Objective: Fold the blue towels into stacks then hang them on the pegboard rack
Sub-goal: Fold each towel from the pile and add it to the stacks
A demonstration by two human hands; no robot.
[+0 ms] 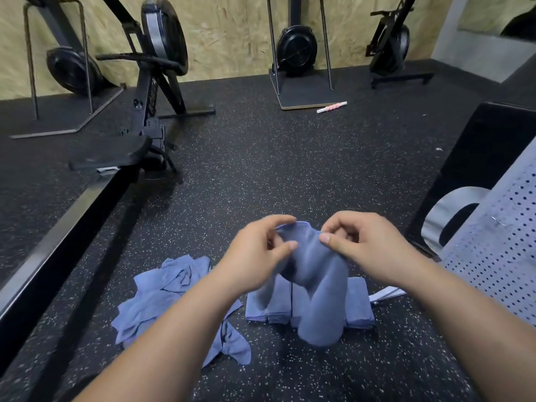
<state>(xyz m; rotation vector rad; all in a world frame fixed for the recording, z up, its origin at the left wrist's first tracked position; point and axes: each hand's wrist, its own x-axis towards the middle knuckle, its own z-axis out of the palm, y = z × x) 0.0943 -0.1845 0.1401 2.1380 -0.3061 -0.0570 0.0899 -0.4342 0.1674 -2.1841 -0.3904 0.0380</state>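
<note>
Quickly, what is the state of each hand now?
Left hand: pinching the blue towel at its top edge.
Right hand: pinching the same towel.

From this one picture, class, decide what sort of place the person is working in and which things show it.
Most likely a gym. Flywheel rowing machines stand along the board wall, the floor is speckled black rubber, and a pink-and-white massage roller stick lies beside one machine's base.

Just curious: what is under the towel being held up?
Folded blue towels lie on the floor beneath the held towel, which the left hand and right hand pinch at its top. The towel covers their middle, so their count cannot be told.
</note>
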